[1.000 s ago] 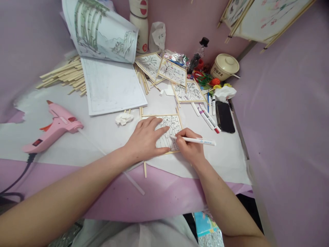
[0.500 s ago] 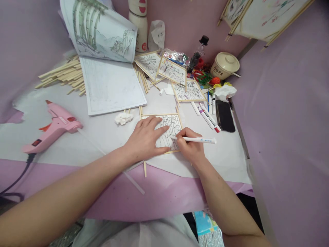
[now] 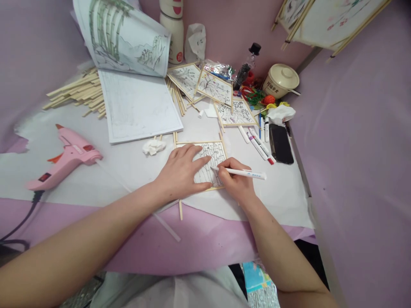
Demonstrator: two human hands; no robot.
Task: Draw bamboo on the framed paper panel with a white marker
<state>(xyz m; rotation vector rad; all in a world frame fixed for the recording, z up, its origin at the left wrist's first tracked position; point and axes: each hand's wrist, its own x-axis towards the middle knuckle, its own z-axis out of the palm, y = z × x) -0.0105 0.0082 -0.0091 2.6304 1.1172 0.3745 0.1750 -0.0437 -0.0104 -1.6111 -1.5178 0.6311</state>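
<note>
A panel (image 3: 208, 173) with black line drawing, framed by thin wooden sticks, lies flat in front of me. My left hand (image 3: 181, 171) rests on its left part with the fingers spread, covering that side. My right hand (image 3: 236, 177) grips a white pen (image 3: 247, 173) at the panel's right edge, and the pen's tip is on the drawn lines near the middle. Beyond the panel sits a crumpled tissue (image 3: 154, 147). Further back are framed drawings (image 3: 236, 113) on similar sticks.
A pink glue gun (image 3: 69, 158) lies at the left, its cable running off the front. Behind are wooden sticks (image 3: 80, 94) and an open picture book (image 3: 141, 107). Markers (image 3: 259, 149), a phone (image 3: 281, 144), a lidded pot (image 3: 280, 81) and a bottle (image 3: 245, 68) stand or lie at the right.
The pen in my right hand has shifted slightly left across the panel and tilts a little more. My left hand stays in place on the panel.
</note>
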